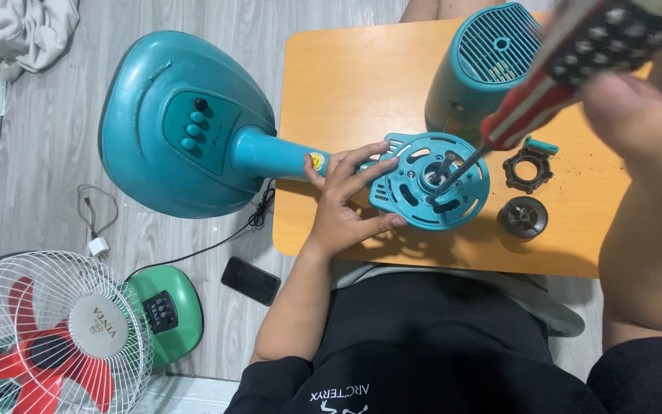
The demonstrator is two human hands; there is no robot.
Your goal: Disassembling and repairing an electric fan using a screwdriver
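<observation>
1. The round teal plastic motor plate (429, 182), pierced with curved slots around a central metal shaft, lies on your orange wooden worktop (346, 84), near its front edge.
2. Your left hand (344, 201) grasps the plate's left rim, fingers spread above and below it.
3. Your right hand (641, 115), blurred and close to the camera, is clenched around the red-and-black ribbed handle of a screwdriver (553, 84); its thin metal tip rests at the plate's centre.
4. From the plate a smooth teal neck runs left to the glossy teal fan base (170, 123), an oval shell with round buttons, standing on the grey plank floor.
5. Behind the plate stands a teal plastic motor housing (480, 65) with a slotted grille.
6. To the right lie a black notched plastic ring (529, 167) and a black ribbed cap (522, 216), apart from each other.
7. On the floor: a black phone (250, 280) and a white-caged fan with red blades (47, 333).
</observation>
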